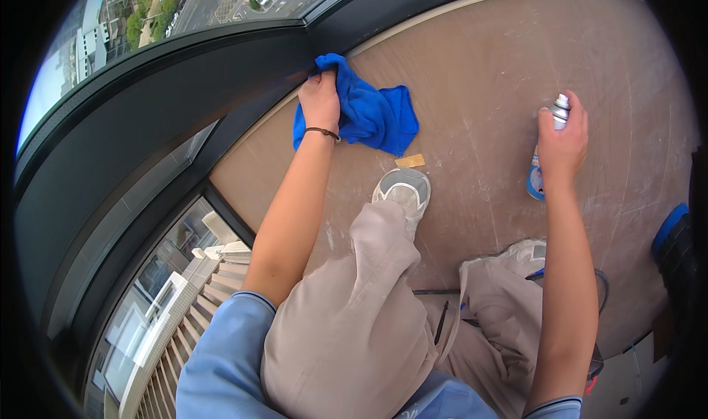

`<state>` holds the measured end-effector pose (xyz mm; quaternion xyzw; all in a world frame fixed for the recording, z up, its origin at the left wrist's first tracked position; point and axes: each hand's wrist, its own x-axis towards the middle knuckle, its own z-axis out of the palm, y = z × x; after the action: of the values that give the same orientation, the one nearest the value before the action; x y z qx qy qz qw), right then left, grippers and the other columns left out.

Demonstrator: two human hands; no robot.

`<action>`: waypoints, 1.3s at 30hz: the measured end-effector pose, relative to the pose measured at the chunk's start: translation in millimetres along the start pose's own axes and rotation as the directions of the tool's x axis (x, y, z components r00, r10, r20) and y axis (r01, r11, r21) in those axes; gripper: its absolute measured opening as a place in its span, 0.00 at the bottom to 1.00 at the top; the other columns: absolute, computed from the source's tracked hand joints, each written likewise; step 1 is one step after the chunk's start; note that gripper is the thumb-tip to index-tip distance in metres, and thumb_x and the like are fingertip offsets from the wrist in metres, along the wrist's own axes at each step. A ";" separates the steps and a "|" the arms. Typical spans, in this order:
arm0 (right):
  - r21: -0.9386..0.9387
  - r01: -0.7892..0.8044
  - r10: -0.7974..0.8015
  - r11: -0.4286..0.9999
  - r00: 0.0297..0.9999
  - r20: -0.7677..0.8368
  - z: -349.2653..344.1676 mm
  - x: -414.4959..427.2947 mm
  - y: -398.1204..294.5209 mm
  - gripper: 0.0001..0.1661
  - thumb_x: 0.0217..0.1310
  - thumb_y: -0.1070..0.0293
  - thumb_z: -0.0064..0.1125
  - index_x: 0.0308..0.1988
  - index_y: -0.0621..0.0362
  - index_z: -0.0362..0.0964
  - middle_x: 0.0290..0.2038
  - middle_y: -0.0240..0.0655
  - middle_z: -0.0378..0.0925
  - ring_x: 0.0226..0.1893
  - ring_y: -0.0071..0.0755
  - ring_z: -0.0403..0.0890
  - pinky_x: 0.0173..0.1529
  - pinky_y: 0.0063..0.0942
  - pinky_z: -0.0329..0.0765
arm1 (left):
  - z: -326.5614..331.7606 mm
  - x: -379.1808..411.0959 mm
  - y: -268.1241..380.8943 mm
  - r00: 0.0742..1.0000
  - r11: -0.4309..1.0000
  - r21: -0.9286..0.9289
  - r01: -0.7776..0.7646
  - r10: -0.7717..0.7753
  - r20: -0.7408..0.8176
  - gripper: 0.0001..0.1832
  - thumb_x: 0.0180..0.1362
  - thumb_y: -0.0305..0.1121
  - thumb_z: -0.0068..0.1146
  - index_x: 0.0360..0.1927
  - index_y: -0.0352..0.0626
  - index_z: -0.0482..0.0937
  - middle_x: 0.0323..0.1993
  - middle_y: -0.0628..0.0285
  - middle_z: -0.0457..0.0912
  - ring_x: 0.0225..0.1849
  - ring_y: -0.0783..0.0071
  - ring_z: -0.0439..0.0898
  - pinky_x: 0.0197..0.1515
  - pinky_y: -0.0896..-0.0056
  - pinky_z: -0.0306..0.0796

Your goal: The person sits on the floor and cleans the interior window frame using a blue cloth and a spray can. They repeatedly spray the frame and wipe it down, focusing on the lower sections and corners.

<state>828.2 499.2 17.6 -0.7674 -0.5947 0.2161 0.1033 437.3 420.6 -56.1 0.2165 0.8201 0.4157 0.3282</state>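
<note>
My left hand (321, 102) is closed on a bright blue cloth (368, 112), near the corner where the dark window frame (310, 37) meets the brown board surface. The cloth hangs in folds to the right of the hand, and its far end spreads over the board. Farther right, my right hand (564, 137) grips an aerosol spray can (535, 180) with a silver top and a white nozzle. The fingers hide much of the can's middle. A small piece of yellowish tape or card (409, 161) lies between the cloth and the toe of my left shoe (405, 189).
Scratched brown board (487, 65) lies under my feet. Window glass at the upper left shows a street far below. Slatted railings (188, 319) appear beyond a lower pane. A dark object with a blue edge (670, 231) stands at the right, and a dark item lies partly behind my right forearm.
</note>
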 end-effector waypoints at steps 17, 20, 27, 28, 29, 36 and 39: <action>-0.016 0.036 -0.036 0.999 0.999 -0.035 6.0 -1.4 4.0 0.31 0.60 0.55 0.63 0.62 0.49 0.74 0.54 0.39 0.79 0.55 0.52 0.80 0.56 0.48 0.77 | 72.2 -20.1 44.5 0.979 0.970 0.216 -0.110 0.143 -0.146 0.26 0.72 0.39 0.48 0.24 0.25 0.76 0.22 0.37 0.79 0.24 0.47 0.78 0.34 0.49 0.69; -0.014 0.037 -0.037 0.999 0.999 -0.030 5.4 -1.1 0.1 0.31 0.60 0.55 0.63 0.62 0.48 0.74 0.54 0.39 0.79 0.54 0.52 0.80 0.56 0.48 0.77 | 105.6 -20.9 56.5 0.980 0.979 0.143 -0.145 0.162 -0.114 0.25 0.71 0.37 0.48 0.22 0.25 0.74 0.21 0.36 0.77 0.24 0.44 0.78 0.33 0.48 0.69; 0.012 0.025 -0.025 1.000 1.000 -0.008 4.0 -1.4 4.2 0.31 0.60 0.55 0.63 0.62 0.49 0.74 0.55 0.39 0.79 0.55 0.51 0.80 0.57 0.48 0.77 | 92.2 -18.9 54.6 0.993 0.994 0.018 -0.111 0.111 -0.035 0.24 0.70 0.36 0.51 0.21 0.28 0.72 0.16 0.49 0.74 0.20 0.67 0.71 0.28 0.57 0.67; 0.016 0.026 -0.026 1.000 1.000 -0.002 3.0 -1.2 3.8 0.31 0.60 0.55 0.63 0.63 0.49 0.74 0.56 0.39 0.79 0.55 0.51 0.80 0.57 0.47 0.77 | 75.2 -17.2 39.8 0.990 0.995 0.007 -0.095 0.095 -0.100 0.23 0.70 0.37 0.52 0.22 0.28 0.73 0.16 0.54 0.73 0.21 0.72 0.70 0.28 0.59 0.66; 0.019 0.024 -0.024 1.000 1.000 0.000 3.0 -0.9 4.9 0.31 0.61 0.55 0.63 0.63 0.49 0.74 0.56 0.39 0.79 0.56 0.51 0.80 0.58 0.47 0.77 | 60.7 -14.1 25.5 0.984 0.997 -0.007 -0.082 0.079 -0.160 0.23 0.71 0.37 0.52 0.22 0.28 0.74 0.16 0.59 0.73 0.22 0.76 0.68 0.27 0.62 0.65; 0.005 0.006 -0.006 1.000 1.000 0.005 2.0 -1.0 -0.2 0.32 0.61 0.55 0.62 0.64 0.51 0.73 0.57 0.39 0.78 0.57 0.51 0.79 0.58 0.47 0.76 | 68.9 -17.6 40.0 0.973 0.971 -0.221 0.093 -0.136 -0.187 0.24 0.72 0.38 0.48 0.23 0.29 0.73 0.18 0.60 0.74 0.24 0.75 0.69 0.29 0.63 0.65; 0.009 0.017 -0.017 1.000 1.000 0.001 1.8 0.4 4.6 0.33 0.60 0.55 0.63 0.63 0.51 0.73 0.57 0.40 0.78 0.57 0.52 0.79 0.58 0.47 0.77 | 109.4 -26.5 69.6 0.990 0.997 -0.080 0.008 -0.019 -0.142 0.24 0.72 0.37 0.48 0.22 0.29 0.71 0.17 0.57 0.73 0.23 0.75 0.68 0.28 0.62 0.64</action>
<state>831.4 498.1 14.0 -0.7619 -0.6001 0.2184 0.1082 539.9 502.0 -37.3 0.1674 0.8257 0.4602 0.2801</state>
